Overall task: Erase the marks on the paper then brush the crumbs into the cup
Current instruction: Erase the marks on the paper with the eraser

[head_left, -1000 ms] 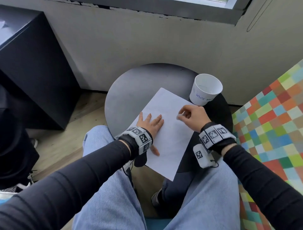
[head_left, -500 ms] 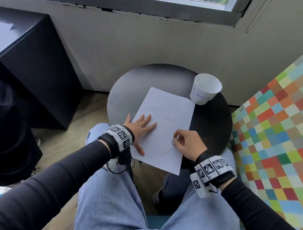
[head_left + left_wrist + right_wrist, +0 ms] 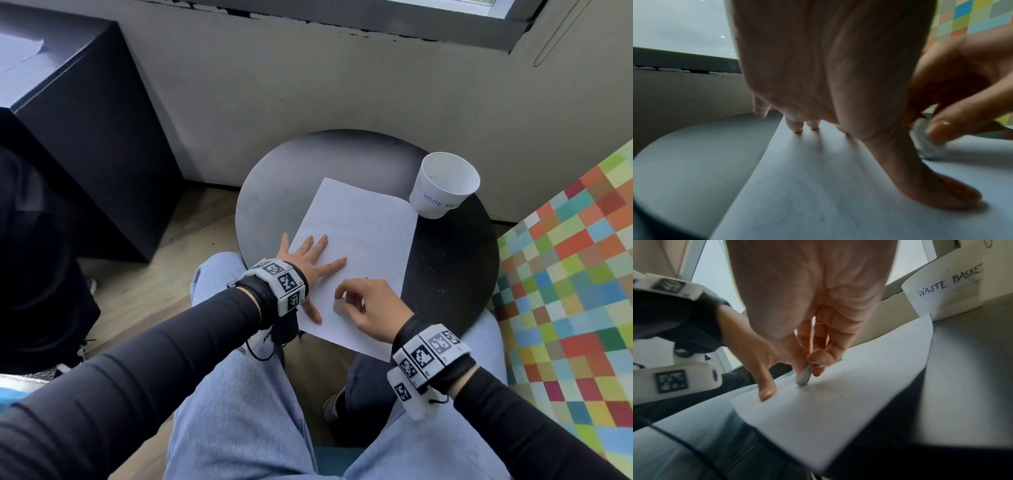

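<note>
One thin sheet of paper [image 3: 356, 253] — I judge it slippery; my left hand [image 3: 308, 263] lies flat, pinning it — my right hand [image 3: 368, 308] pinches the eraser [image 3: 803, 377].

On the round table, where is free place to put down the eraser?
Bare table lies beyond the paper's far left edge, and to its right, below the cup. The paper's near end is crowded by the left hand and right hand.
</note>
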A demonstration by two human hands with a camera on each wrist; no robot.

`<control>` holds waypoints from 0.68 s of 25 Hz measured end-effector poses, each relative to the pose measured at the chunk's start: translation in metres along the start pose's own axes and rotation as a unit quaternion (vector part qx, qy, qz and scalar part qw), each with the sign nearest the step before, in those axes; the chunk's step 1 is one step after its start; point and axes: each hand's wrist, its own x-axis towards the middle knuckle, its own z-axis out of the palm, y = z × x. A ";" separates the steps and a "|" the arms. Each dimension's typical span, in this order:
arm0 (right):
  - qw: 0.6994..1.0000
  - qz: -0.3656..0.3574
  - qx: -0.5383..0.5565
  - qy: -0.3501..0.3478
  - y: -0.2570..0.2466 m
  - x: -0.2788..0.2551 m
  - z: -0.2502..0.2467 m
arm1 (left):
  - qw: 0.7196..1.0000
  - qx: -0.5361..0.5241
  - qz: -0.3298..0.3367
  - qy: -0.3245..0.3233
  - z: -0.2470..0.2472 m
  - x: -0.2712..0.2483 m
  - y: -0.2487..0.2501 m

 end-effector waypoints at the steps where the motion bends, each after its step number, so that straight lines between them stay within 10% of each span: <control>1: 1.000 -0.006 -0.003 -0.025 -0.002 -0.002 0.000 | 1.000 0.002 -0.003 -0.001 0.000 0.000 0.001; 6: 0.999 0.014 -0.008 0.028 0.003 0.012 -0.011 | 1.000 0.008 -0.007 -0.001 -0.002 0.000 0.002; 10: 0.997 -0.016 -0.004 -0.078 0.002 -0.005 -0.010 | 1.000 0.007 -0.012 -0.001 -0.001 0.000 0.002; 17: 0.994 0.078 0.029 0.072 0.031 -0.019 -0.031 | 0.999 -0.015 -0.027 0.008 -0.001 -0.001 0.008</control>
